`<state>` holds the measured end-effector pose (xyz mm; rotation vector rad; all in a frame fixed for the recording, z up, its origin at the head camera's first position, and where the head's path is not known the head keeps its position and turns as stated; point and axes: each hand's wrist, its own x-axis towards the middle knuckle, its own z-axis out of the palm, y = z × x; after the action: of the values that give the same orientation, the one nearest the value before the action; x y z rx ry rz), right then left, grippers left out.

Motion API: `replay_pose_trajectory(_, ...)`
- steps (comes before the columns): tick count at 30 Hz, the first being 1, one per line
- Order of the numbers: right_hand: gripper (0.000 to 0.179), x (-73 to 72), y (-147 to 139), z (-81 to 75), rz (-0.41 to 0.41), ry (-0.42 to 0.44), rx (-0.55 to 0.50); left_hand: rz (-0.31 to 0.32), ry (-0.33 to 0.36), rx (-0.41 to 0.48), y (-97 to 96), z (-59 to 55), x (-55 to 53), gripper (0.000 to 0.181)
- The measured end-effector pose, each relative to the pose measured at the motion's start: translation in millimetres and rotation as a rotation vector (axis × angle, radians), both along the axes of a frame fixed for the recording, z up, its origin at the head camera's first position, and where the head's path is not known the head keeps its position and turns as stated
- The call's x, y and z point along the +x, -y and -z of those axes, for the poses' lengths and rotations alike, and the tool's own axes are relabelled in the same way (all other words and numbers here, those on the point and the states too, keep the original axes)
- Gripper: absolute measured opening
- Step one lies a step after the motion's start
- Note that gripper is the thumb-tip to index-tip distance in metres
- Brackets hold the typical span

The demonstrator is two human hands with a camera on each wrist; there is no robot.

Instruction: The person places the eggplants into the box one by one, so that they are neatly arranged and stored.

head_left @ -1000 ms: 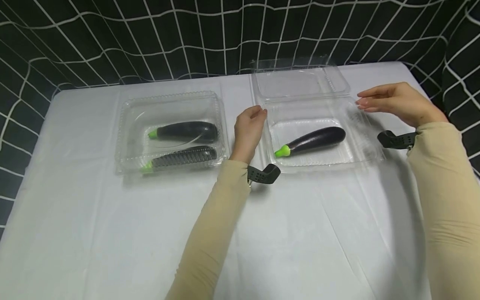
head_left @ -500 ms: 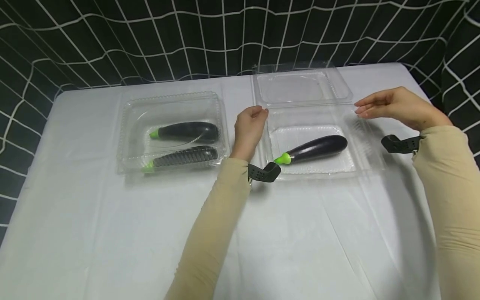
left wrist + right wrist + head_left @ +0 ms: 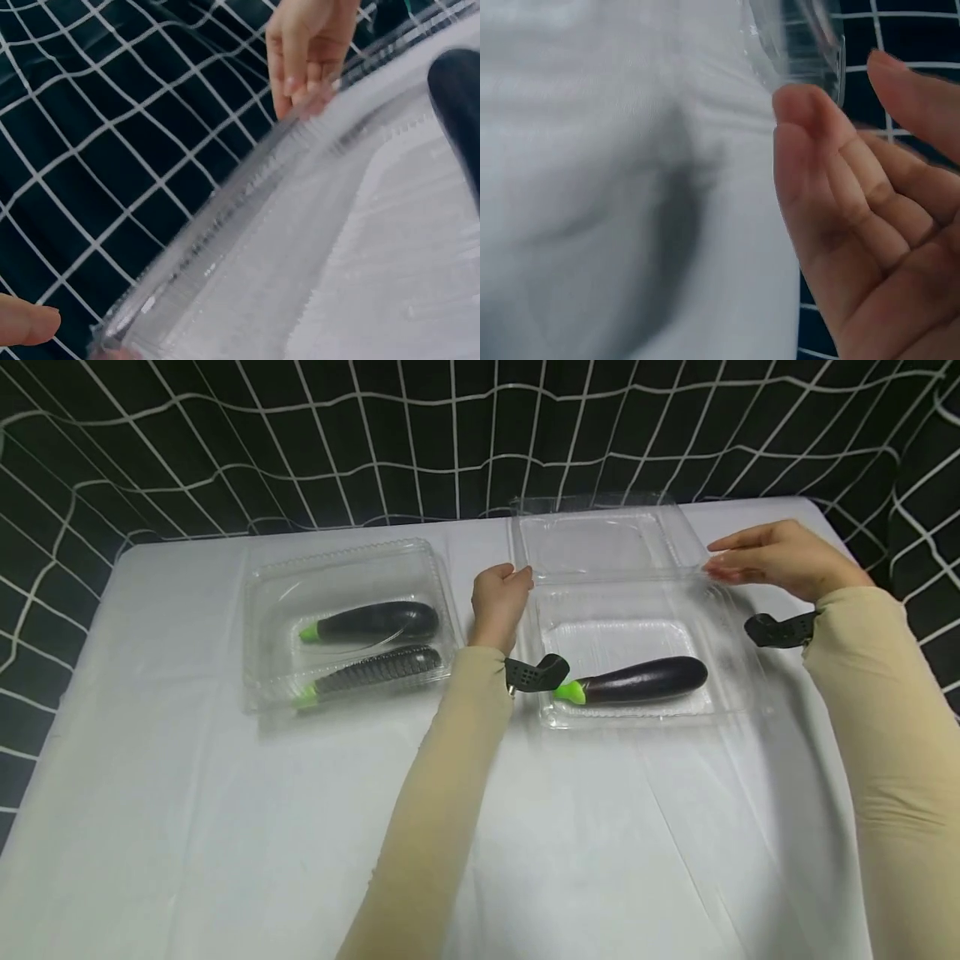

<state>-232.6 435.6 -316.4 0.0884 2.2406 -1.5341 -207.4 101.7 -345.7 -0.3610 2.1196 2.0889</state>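
Note:
An open clear plastic clamshell container (image 3: 622, 639) stands at the right of the table in the head view, its lid (image 3: 600, 539) laid back behind it. One dark eggplant (image 3: 641, 682) with a green stem end lies in its base. At the container's left back corner is my left hand (image 3: 498, 608); in the left wrist view a fingertip shows behind the plastic and another finger is apart from it. My right hand (image 3: 783, 560) touches the right back corner with its fingertips, the thumb or forefinger held away from the plastic (image 3: 810, 45) in the right wrist view.
Left of my left hand sits a second clear plastic container (image 3: 345, 578), closed, with two eggplants (image 3: 378, 621) inside. A white cloth covers the table (image 3: 262, 827). White netting (image 3: 412, 452) over dark fabric rises along the back and sides.
The right container has slid towards me, bringing its eggplant nearer the front. Both hands stay at its back corners. The left container has hardly moved.

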Motion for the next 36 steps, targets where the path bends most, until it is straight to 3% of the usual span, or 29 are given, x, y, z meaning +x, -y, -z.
replay_pose_trajectory(4,0.017,-2.3,4.7,4.4,0.073,0.032,-0.051,-0.046,-0.024,0.073,-1.9,3.4,-2.0,0.036)
replay_pose_trajectory(9,0.019,0.0,6.3,8.3,0.073,0.028,-0.077,-0.099,-0.061,0.13,-3.9,4.0,-0.7,0.026)
replay_pose_trajectory(13,0.023,1.8,6.5,10.2,0.071,0.014,-0.112,-0.116,-0.059,0.088,-4.4,5.4,1.1,0.022)
replay_pose_trajectory(21,0.013,5.0,11.7,11.6,0.136,-0.058,-0.127,-0.156,-0.087,-0.043,-1.2,8.3,5.4,0.019)
replay_pose_trajectory(30,0.012,9.9,11.3,10.0,0.163,-0.134,-0.155,-0.166,-0.144,0.057,0.4,10.1,8.1,0.018)
replay_pose_trajectory(36,0.014,18.6,10.2,10.5,0.177,-0.21,-0.265,-0.157,-0.23,0.107,0.4,10.0,12.3,0.019)
